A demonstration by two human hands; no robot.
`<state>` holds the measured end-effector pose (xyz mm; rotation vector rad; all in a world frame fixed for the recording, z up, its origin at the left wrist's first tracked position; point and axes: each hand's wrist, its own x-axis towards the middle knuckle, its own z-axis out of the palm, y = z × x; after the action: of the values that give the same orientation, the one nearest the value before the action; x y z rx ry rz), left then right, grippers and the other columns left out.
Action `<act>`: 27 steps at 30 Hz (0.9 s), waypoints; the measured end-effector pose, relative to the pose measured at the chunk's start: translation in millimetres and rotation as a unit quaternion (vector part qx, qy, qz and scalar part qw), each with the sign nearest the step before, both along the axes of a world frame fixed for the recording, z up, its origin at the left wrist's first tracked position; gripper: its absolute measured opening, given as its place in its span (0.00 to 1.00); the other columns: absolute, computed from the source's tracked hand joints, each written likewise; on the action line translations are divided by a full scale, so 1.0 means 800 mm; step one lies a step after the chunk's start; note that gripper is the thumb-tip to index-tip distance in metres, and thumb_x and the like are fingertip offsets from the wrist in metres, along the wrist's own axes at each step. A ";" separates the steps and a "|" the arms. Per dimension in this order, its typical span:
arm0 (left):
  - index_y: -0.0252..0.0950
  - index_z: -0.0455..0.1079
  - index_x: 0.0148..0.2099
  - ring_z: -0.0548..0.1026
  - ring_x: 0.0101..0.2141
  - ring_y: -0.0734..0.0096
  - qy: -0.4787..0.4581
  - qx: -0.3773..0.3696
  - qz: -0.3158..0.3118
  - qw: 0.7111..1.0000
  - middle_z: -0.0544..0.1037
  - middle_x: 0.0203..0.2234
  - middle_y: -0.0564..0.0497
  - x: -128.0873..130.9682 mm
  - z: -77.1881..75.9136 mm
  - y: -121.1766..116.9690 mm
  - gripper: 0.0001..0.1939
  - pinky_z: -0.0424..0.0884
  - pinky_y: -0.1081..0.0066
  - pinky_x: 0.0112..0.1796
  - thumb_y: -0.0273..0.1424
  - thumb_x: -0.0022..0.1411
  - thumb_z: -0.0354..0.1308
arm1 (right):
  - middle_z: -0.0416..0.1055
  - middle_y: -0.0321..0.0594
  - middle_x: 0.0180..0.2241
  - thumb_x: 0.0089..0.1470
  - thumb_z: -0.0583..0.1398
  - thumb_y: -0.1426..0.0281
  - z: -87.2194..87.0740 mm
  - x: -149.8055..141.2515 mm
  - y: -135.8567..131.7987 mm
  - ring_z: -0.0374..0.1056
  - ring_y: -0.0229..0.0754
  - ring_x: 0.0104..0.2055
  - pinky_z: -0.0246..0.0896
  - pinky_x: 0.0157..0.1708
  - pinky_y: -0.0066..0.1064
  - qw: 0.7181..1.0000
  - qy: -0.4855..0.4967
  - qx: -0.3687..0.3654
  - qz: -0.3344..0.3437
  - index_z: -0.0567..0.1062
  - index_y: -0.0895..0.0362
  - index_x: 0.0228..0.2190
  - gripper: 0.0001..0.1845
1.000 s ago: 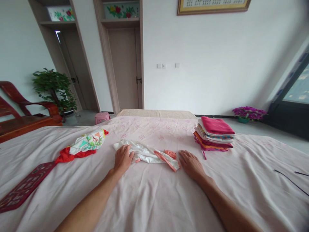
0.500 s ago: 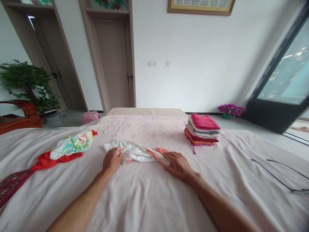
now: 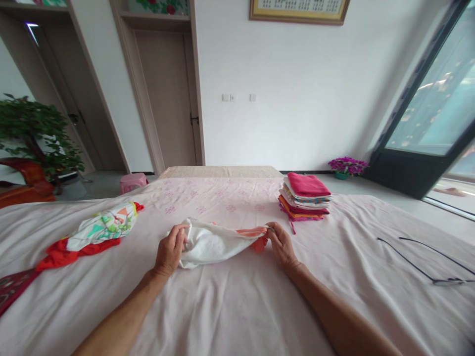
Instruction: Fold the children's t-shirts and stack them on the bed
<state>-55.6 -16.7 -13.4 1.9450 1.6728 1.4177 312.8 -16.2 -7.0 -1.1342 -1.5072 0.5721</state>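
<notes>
Between the left hand (image 3: 171,251) and the right hand (image 3: 282,247), each pinched tight on one end, a white garment with orange trim (image 3: 213,244) stretches sideways.

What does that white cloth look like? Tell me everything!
The white cloth looks soft and thin, with an orange strip and a bunched orange piece toward its right end. It's wrinkled, stretched sideways and sagging over a pale cover. The left hand grips one end; the right hand pinches the other.
</notes>
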 end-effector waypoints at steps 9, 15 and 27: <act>0.34 0.67 0.57 0.73 0.52 0.58 0.149 -0.043 0.105 0.982 0.75 0.52 0.39 -0.023 -0.018 0.031 0.24 0.67 0.61 0.54 0.42 0.66 0.47 | 0.76 0.41 0.40 0.53 0.61 0.61 0.001 -0.003 0.005 0.70 0.44 0.38 0.64 0.40 0.33 0.991 -0.119 -0.055 0.025 0.73 0.54 0.48 0.21; 0.35 0.68 0.56 0.76 0.46 0.56 0.187 -0.081 0.100 0.974 0.78 0.45 0.41 -0.019 -0.020 0.034 0.25 0.68 0.62 0.49 0.40 0.59 0.54 | 0.75 0.40 0.36 0.60 0.55 0.61 0.003 -0.008 0.002 0.71 0.43 0.37 0.62 0.40 0.33 0.973 -0.226 -0.023 0.037 0.78 0.52 0.39 0.14; 0.42 0.68 0.39 0.75 0.35 0.67 -0.003 -0.016 0.088 0.996 0.78 0.32 0.54 -0.014 0.001 0.009 0.09 0.69 0.72 0.38 0.33 0.59 0.48 | 0.75 0.39 0.30 0.60 0.52 0.57 -0.003 0.001 0.013 0.68 0.42 0.33 0.62 0.34 0.29 0.995 -0.069 -0.064 -0.025 0.75 0.56 0.36 0.18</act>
<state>-67.1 -9.3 -12.3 1.8136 1.8932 1.4427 314.0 -5.9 -9.1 -1.3296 -1.5733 0.5710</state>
